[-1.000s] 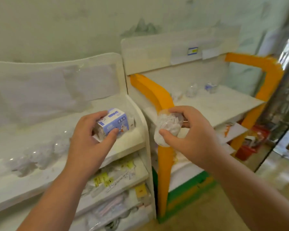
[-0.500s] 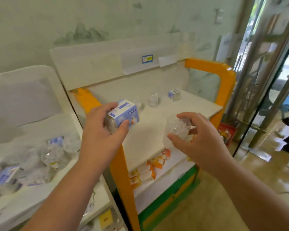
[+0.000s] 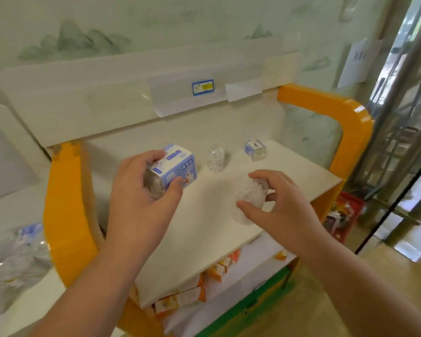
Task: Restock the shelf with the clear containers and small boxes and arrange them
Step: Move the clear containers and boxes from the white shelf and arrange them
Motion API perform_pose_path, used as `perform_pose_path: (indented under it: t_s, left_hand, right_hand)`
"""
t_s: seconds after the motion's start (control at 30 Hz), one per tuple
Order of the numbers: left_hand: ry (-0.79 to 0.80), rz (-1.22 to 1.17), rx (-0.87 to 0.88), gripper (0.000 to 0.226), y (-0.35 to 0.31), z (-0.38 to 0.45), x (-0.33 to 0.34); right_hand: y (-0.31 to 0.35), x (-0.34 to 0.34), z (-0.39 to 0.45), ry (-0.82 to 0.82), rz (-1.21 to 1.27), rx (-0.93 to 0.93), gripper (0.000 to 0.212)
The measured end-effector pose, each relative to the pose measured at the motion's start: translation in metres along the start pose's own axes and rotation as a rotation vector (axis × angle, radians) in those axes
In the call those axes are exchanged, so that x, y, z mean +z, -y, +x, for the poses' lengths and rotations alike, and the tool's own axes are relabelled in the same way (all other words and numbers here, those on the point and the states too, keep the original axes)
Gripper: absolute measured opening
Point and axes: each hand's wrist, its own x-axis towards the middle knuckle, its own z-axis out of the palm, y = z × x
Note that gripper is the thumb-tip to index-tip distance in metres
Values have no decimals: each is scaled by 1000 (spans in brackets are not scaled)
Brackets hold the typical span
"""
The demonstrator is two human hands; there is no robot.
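Within right hand (image 3: pixel 280 210), seemingly clear container (image 3: pixel 250 193)

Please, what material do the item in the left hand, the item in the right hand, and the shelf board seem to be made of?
The small box in the left hand looks like glossy printed cardboard: flat faces, sharp edges, blue-white print. The clear container in the right hand seems thin transparent plastic, with glints and see-through walls. The shelf board appears smooth white laminate or painted board; I cannot tell which.
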Motion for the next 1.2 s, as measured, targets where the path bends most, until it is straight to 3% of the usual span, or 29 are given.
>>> perform_pose_path:
  t_s: [0.33,0.63,0.73,0.97,1.2]
  left_hand:
    - [-238,201,-120,45,4,1,49]
    - [-308,324,-288,46,35,-37,57]
    - [-340,309,-360,47,50,-36,52]
    - [-356,268,-325,43,76,-9,51]
    - [-356,182,-321,41,92,12,56]
  right_hand:
    - [-55,3,89,334,80,-223,52]
    - [-77,103,131,568,111,-274,54]
    - [-70,140,145,589,93,-304,54]
    - [-46,209,174,643,90,-386,54]
    - [-47,222,182,693,111,-382,67]
